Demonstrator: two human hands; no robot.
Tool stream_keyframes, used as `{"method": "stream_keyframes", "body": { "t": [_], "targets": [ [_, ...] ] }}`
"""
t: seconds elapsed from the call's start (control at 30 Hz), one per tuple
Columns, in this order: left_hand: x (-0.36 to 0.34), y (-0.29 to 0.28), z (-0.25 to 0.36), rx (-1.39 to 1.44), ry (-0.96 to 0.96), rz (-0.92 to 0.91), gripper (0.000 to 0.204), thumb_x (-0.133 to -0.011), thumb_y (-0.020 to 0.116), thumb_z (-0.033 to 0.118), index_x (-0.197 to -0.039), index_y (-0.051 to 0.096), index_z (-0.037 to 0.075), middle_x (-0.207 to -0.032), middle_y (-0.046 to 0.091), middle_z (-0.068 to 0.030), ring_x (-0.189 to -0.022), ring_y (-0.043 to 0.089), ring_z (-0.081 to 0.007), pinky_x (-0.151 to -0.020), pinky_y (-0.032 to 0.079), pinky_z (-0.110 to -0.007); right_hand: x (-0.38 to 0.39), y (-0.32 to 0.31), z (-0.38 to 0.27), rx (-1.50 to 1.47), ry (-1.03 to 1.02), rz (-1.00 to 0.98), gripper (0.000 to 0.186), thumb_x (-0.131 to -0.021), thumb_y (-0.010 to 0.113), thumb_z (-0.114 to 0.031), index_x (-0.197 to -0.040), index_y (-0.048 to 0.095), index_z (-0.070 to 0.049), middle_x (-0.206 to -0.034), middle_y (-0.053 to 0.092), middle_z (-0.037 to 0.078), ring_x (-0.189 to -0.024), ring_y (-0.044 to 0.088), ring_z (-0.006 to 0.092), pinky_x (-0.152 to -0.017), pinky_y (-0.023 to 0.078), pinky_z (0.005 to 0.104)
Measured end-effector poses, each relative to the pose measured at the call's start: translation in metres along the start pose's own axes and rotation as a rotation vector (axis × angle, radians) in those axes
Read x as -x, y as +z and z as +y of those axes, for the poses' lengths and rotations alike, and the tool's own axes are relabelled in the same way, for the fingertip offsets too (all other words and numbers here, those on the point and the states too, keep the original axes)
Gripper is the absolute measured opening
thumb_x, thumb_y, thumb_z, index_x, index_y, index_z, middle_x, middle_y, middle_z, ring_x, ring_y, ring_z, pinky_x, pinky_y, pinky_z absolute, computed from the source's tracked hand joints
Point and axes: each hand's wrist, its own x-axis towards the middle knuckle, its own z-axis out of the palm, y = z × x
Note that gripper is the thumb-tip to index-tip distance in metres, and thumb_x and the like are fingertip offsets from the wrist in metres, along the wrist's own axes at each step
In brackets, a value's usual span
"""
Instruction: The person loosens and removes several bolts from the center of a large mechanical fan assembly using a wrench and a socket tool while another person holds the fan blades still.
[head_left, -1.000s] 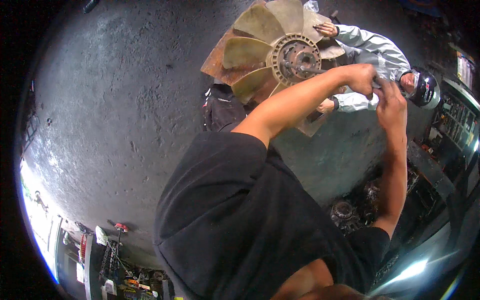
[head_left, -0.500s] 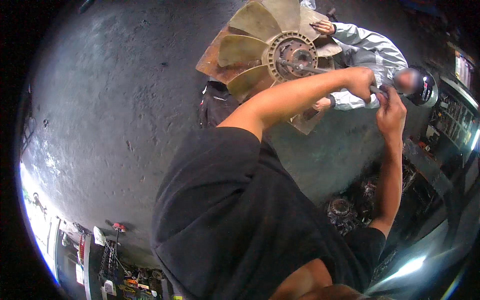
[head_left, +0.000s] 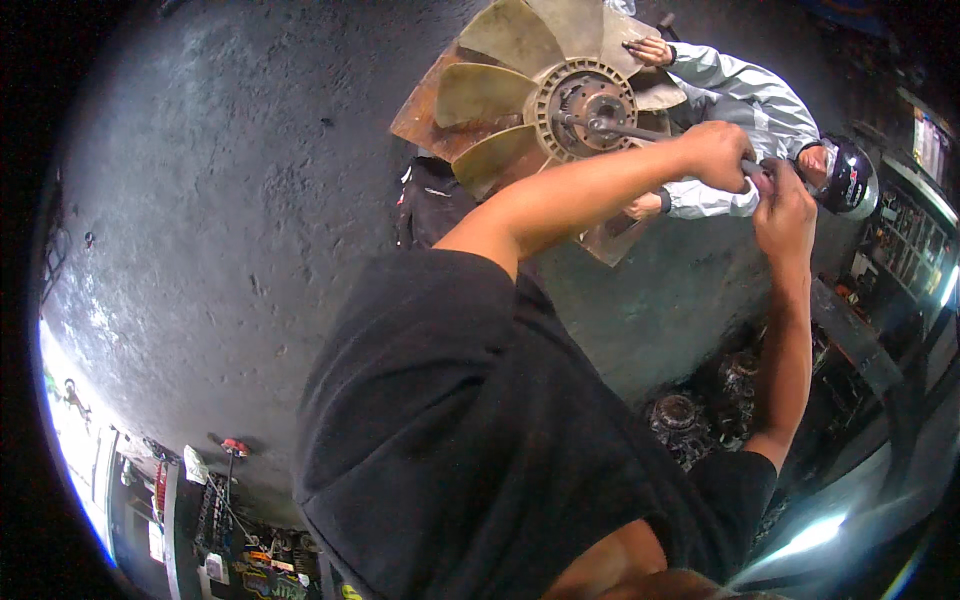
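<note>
At frame top, head view: a large engine cooling fan (head_left: 540, 95) with tan blades and a toothed metal hub (head_left: 585, 100) is held upright, leaning against a rusty plate (head_left: 425, 110).
Tool: a long metal wrench bar (head_left: 650, 132) runs from the hub centre rightward to the person's two hands; its socket end sits on the hub, its handle end is covered by the hands.
Left hand: the left hand (head_left: 718, 155) is pressed together in a fist around the wrench bar, forearm stretched across the frame from the black-sleeved shoulder.
Right hand: the right hand (head_left: 785, 200) touches the left hand at the handle end, fingers curled and pinching the end of the bar; the forearm rises from lower right.
Fan position: upper centre, well above the concrete floor (head_left: 220, 220), its hub just left of the left hand.
Second person: a co-worker in a light grey jacket (head_left: 745, 95) and a dark helmet (head_left: 850, 175) stands behind the fan; one co-worker hand (head_left: 648, 50) rests on the top right blade edge, the other (head_left: 645, 207) is at the lower right blade.
Foreground: the person's black shirt (head_left: 470, 440) fills the lower centre.
Lower right: dark round metal parts (head_left: 690, 415) lie in a heap beside a bench (head_left: 850, 340).
Lower left rim: shelves with small tools and bright items (head_left: 215, 510), too small to tell apart.
Behind fan: a dark bag-like object (head_left: 425, 200) lies on the floor below the rusty plate.
</note>
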Motion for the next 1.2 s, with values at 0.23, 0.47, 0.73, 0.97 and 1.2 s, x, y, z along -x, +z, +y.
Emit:
{"method": "stream_keyframes", "body": {
  "t": [0.23,0.47,0.73,0.97,1.2],
  "targets": [
    [0.023,0.024,0.007,-0.170,-0.105,0.262,0.030,-0.065,0.071,0.034,-0.071,0.068,0.005,-0.078,0.067,-0.0193,-0.077,0.067,-0.0332,-0.064,0.052,-0.044,-0.011,-0.009,-0.018,0.062,0.077,-0.214,0.027,-0.088,0.059,-0.030,-0.092,0.062,-0.004,-0.087,0.064,0.020,-0.081,0.062,0.0424,-0.068,0.047,0.0487],
    [-0.004,0.006,0.004,-0.040,-0.010,0.015,0.023,-0.069,0.067,0.028,-0.086,0.069,0.012,-0.079,0.068,-0.0145,-0.077,0.066,-0.0348,-0.071,0.051,-0.045,-0.015,-0.014,-0.001,0.256,0.268,-0.349,0.029,-0.090,0.056,-0.030,-0.091,0.064,-0.002,-0.078,0.062,0.025,-0.080,0.061,0.0436,-0.069,0.046,0.0517],
    [0.014,0.025,-0.019,-0.216,-0.049,0.374,0.022,-0.066,0.071,0.028,-0.067,0.063,0.008,-0.073,0.066,-0.0169,-0.075,0.067,-0.0321,-0.061,0.051,-0.044,-0.015,-0.013,-0.030,0.257,0.089,-0.333,0.030,-0.086,0.060,-0.028,-0.097,0.062,-0.001,-0.088,0.064,0.020,-0.084,0.063,0.0378,-0.072,0.049,0.0482],
    [0.020,0.027,-0.011,-0.184,0.217,0.460,0.025,-0.066,0.068,0.021,-0.085,0.061,0.006,-0.079,0.063,-0.0141,-0.080,0.061,-0.0339,-0.070,0.046,-0.043,-0.017,-0.006,-0.014,0.488,0.075,-0.379,0.025,-0.085,0.061,-0.027,-0.095,0.063,-0.005,-0.084,0.066,0.015,-0.075,0.066,0.0350,-0.065,0.052,0.0467],
    [0.026,0.030,0.001,-0.131,-0.136,0.139,0.019,-0.067,0.067,0.017,-0.080,0.065,0.004,-0.073,0.065,-0.0162,-0.071,0.062,-0.0353,-0.066,0.048,-0.047,-0.015,-0.012,-0.027,0.493,0.096,-0.520,0.022,-0.086,0.059,-0.026,-0.090,0.063,-0.005,-0.079,0.067,0.017,-0.073,0.066,0.0354,-0.065,0.051,0.0470]
  ]
}}
